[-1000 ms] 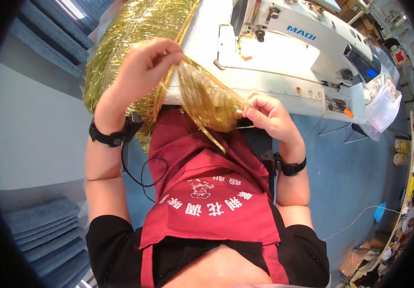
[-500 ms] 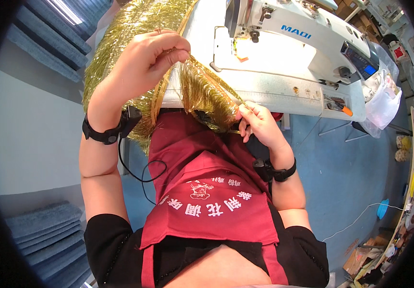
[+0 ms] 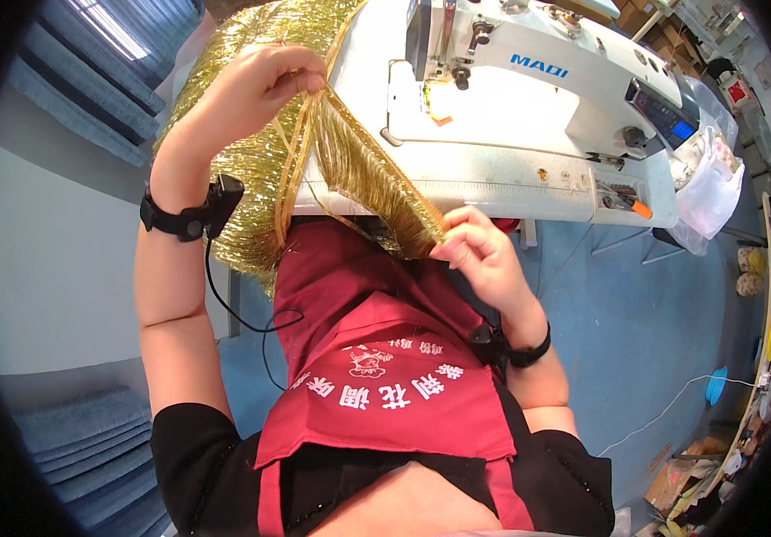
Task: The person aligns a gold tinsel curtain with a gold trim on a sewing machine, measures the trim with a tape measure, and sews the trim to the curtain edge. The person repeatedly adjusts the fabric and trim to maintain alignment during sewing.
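A length of gold tinsel fringe (image 3: 363, 166) is stretched slantwise between my two hands, its strands hanging below an orange-gold band. My left hand (image 3: 283, 76) pinches the band's upper end, raised over the table's left part. Lower down, my right hand (image 3: 479, 251) pinches the other end just off the table's front edge. More of the same fringe lies in a big shiny heap (image 3: 233, 170) under and beyond my left forearm, spilling over the front edge toward my lap.
A white sewing machine (image 3: 538, 63) stands on the white table (image 3: 493, 183), its needle area right of the fringe. A small tray (image 3: 616, 201) at the table's right holds tools with an orange handle. A white plastic bag (image 3: 712, 197) hangs beyond. Blue folded fabric (image 3: 90, 80) lies left.
The fringe between my hands has gone from bunched to stretched flat. My left hand has moved left and slightly up; my right hand has shifted slightly right and down.
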Demonstrator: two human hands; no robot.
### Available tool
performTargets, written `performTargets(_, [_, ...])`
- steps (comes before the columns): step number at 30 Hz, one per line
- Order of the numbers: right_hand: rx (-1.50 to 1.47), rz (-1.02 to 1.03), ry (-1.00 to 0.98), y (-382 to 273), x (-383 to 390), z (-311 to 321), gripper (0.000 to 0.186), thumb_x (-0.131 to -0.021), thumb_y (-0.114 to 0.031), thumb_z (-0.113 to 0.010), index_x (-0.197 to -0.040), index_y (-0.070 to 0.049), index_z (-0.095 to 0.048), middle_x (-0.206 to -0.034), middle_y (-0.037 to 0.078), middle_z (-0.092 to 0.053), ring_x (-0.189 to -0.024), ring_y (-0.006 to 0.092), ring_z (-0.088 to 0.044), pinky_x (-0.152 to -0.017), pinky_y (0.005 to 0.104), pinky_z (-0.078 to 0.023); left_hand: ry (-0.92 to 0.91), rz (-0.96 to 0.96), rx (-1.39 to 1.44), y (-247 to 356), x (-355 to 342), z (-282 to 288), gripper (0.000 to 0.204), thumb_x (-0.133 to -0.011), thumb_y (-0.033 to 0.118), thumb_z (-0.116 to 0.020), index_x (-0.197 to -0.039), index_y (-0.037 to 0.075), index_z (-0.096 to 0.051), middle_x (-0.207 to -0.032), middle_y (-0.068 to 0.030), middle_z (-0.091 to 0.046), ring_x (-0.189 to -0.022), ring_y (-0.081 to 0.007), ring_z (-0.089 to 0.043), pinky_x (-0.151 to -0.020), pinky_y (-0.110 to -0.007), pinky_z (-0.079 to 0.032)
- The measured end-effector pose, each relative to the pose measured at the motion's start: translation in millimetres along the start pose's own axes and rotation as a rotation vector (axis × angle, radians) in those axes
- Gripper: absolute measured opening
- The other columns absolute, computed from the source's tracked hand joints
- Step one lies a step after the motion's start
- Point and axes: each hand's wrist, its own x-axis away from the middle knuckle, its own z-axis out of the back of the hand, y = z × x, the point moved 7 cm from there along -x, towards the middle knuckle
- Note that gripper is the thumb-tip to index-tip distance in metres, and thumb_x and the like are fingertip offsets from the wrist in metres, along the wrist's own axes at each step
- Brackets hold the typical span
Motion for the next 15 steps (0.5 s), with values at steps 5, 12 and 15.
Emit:
performTargets(5, [0.133,0.009,-0.01,-14,13,-22,0.013,-0.089,-0.009,-0.077,-0.095,0.002,-0.075,-0.094,0.01,-0.066,-0.075,0.0186,-0.066,-0.068,0.0294,-0.053,0.041,-0.107,-0.173,-28,-46,-29,0.014,-0.099,0.014,-0.064,-0.105,0.002,-0.069,-0.09,-0.0103,-0.071,-0.081,-0.0224,-0.067,-0.074,-0.034,-0.053])
performTargets(12, [0.087,-0.475,0.006,82,36,-23,0.018,-0.093,-0.014,-0.074,-0.097,0.003,-0.075,-0.091,0.013,-0.075,-0.075,0.016,-0.07,-0.068,0.0282,-0.054,-0.408,0.12,-0.007,-91,-86,-198,0.02,-0.095,0.022,-0.067,-0.102,0.004,-0.072,-0.093,-0.0168,-0.072,-0.088,-0.034,-0.069,-0.08,-0.043,-0.054])
performTargets(15, [0.025,-0.574,0.006,108,48,-13,0.019,-0.092,-0.017,-0.074,-0.098,0.001,-0.076,-0.097,0.015,-0.076,-0.079,0.0197,-0.073,-0.072,0.0289,-0.056,-0.392,0.075,0.024,-104,-92,-227,0.018,-0.093,0.017,-0.067,-0.097,0.0,-0.07,-0.088,-0.0199,-0.069,-0.084,-0.0352,-0.067,-0.078,-0.044,-0.052])
